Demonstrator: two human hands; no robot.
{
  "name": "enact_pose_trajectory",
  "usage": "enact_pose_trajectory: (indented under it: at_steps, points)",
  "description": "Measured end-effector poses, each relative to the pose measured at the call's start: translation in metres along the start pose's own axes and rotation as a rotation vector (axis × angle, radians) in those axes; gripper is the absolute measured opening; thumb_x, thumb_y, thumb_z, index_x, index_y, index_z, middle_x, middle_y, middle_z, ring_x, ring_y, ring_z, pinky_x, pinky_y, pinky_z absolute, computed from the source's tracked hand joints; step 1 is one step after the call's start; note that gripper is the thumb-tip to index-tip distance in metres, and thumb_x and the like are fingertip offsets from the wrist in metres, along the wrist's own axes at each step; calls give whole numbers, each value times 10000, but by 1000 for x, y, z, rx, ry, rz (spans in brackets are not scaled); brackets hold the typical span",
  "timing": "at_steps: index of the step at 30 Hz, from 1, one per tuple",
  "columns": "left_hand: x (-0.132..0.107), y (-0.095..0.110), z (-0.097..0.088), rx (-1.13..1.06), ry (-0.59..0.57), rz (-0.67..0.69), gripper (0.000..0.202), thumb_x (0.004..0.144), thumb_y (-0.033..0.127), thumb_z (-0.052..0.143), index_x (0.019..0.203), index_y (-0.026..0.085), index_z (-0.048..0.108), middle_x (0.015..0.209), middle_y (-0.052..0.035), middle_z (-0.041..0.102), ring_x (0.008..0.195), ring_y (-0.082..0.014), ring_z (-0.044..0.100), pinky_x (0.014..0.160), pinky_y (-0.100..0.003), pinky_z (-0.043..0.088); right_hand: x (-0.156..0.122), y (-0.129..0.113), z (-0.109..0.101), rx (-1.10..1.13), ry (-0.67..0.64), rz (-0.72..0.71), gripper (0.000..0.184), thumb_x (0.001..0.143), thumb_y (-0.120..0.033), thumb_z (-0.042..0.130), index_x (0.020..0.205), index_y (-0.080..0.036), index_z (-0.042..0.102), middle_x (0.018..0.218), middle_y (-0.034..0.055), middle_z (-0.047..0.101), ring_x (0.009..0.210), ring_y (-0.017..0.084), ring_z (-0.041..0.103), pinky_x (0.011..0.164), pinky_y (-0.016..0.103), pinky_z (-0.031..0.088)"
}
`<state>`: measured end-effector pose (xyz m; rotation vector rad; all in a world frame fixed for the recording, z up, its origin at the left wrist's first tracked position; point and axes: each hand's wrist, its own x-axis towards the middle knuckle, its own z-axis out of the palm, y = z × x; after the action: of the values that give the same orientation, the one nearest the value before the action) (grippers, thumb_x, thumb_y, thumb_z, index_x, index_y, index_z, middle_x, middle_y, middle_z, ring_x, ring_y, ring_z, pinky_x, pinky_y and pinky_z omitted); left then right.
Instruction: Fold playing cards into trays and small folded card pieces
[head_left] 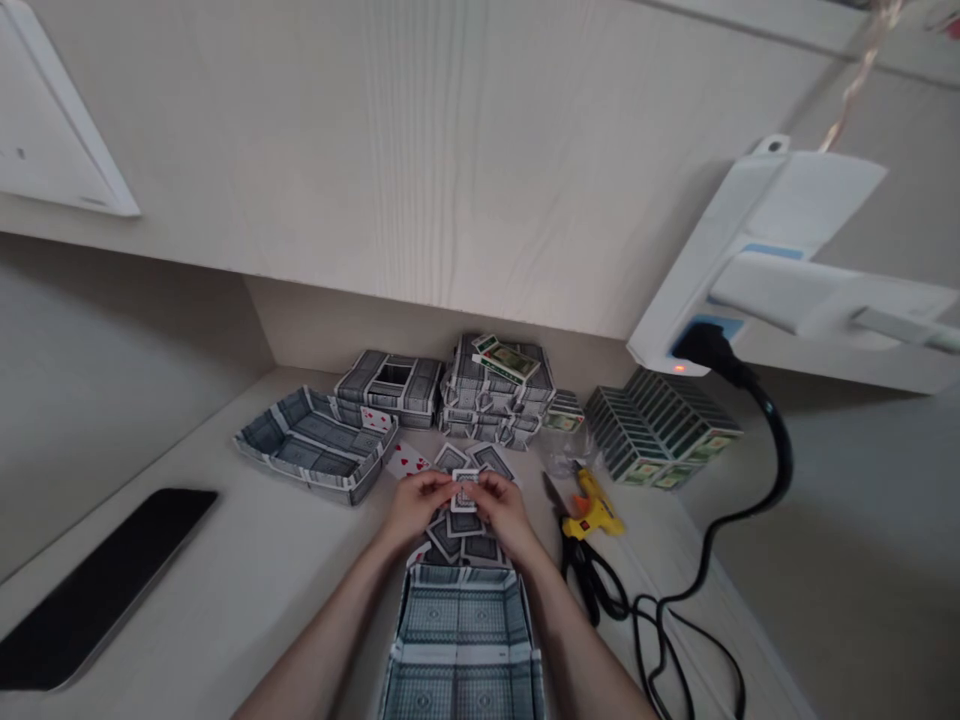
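My left hand (418,507) and my right hand (501,505) pinch a playing card (465,492) between them, its patterned back facing me. It is held by its two side edges, above several loose playing cards (466,524) spread on the desk. Closer to me, between my forearms, lies an open tray-shaped box (465,655) built from playing cards. A red-suited card (407,459) lies face up just beyond my left hand. Whether one card or a few are in my fingers I cannot tell.
Card-built structures (319,437) (495,390) stand along the back, with a small card pack on one. Stacked card packs (660,430) sit at right. A yellow glue gun (594,508), scissors (592,580) and a black cable (780,470) lie right; a dark pad (105,590) lies left.
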<state>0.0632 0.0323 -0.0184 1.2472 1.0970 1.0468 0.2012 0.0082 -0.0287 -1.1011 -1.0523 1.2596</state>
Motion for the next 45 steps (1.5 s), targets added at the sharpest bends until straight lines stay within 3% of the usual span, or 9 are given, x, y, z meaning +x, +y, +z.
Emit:
enact_pose_trajectory:
  at_steps: [35,45]
  points:
    - [0,-5,0,49,-55,38,289,590,410,626,654,129,619,509,21,541,481,-87,461,476,-193,355,-6,3,-2,-96,18,-26,300,660,-413,606,619,-181,421,484,-85,319,402,48,263,379,192,185]
    - [-1,-6,2,7,-25,35,258,579,385,639,644,137,621,524,22,545,486,-83,458,473,-191,353,-5,3,-3,-85,32,-9,335,617,-437,635,595,-191,408,457,-90,321,377,47,265,376,200,191]
